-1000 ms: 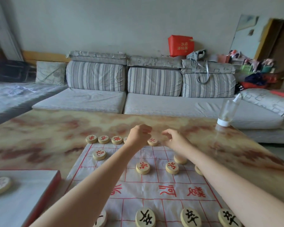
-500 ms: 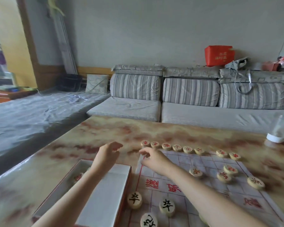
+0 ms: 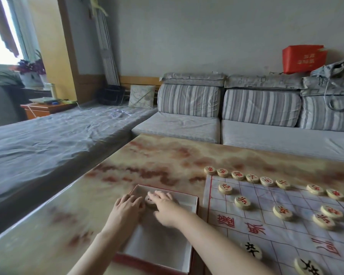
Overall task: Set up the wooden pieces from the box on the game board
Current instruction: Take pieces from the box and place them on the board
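Both my hands have left the far row of the game board (image 3: 260, 197), which now lies to the right of my right hand (image 3: 165, 207), and have dropped into the box (image 3: 153, 263). My right fingers lie fairly straight over a wooden piece (image 3: 149, 203), not closed on it. My left hand (image 3: 127, 208), just beside, curls down, and I cannot tell whether it holds anything. A gap shows in the red row, so I judge this fetch fills it. The marbled table (image 3: 147, 159) spreads under my hands, with a striped sofa (image 3: 260, 108) beyond them and a red bag (image 3: 304, 59) on top of it.
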A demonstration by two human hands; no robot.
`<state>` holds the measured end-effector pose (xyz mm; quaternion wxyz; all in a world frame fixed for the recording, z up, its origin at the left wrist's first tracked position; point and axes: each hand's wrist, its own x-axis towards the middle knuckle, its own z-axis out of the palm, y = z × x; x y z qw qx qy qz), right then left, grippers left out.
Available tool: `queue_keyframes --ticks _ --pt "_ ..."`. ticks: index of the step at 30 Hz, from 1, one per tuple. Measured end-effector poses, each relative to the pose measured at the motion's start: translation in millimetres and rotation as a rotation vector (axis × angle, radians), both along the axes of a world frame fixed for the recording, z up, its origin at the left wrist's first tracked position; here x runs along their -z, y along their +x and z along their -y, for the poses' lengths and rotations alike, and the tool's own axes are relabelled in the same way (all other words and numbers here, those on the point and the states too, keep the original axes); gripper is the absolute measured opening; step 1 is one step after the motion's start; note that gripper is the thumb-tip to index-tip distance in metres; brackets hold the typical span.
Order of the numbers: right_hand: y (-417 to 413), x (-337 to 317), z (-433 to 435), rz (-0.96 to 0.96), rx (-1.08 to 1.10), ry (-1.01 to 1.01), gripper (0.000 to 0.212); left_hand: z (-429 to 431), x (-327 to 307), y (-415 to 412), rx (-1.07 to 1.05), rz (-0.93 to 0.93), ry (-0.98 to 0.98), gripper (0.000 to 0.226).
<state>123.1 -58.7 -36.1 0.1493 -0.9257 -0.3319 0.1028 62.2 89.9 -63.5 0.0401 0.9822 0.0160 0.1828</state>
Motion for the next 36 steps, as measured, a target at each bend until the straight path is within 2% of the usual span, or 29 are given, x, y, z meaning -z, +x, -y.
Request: queue_keyframes --ticks 2,4,6,9,11,12,13,15,19,23,27,32,36 --pt "-2 3 -1 0.051 0.001 0.033 0.05 0 3 4 0.026 -0.022 0.028 0.026" --pt "-3 4 0 0.091 0.014 0.116 0.032 2 -1 2 0.009 -0.066 0.026 0.029" --pt "-5 3 5 0.106 0.013 0.155 0.015 4 -2 0 0.002 -0.015 0.009 0.035" --pt "-8 1 12 0.103 0.03 0.157 0.018 14 -8 -4 0.02 -0.023 -0.124 0.061" --pt "-9 1 14 0.114 0.059 0.178 0.017 20 -13 -6 0.013 -0.122 -0.171 0.084" --pt "-10 2 15 0.108 0.077 0.2 0.015 21 -14 -6 0.008 -0.154 -0.191 0.087" --pt "-10 2 16 0.09 0.092 0.228 0.014 22 -16 -6 0.011 -0.172 -0.227 0.085" --pt "-12 2 20 0.051 0.118 0.279 0.016 22 -14 -7 0.017 -0.162 -0.296 0.068" --pt "-14 -14 34 0.002 0.164 0.409 0.031 31 -22 -7 -0.009 -0.102 -0.424 0.042" --pt "3 -36 64 0.058 0.205 0.529 0.039 52 -38 6 -0.011 0.032 -0.49 0.041" --pt "31 -46 106 0.028 0.388 0.656 0.04 76 -52 25 0.081 0.101 -0.614 0.038" --pt "59 -34 145 -0.036 0.466 0.445 0.05 103 -56 52 0.111 0.143 -0.704 0.041" --pt "69 -18 148 -0.062 0.475 0.411 0.052 112 -50 63 0.115 0.128 -0.778 0.041"
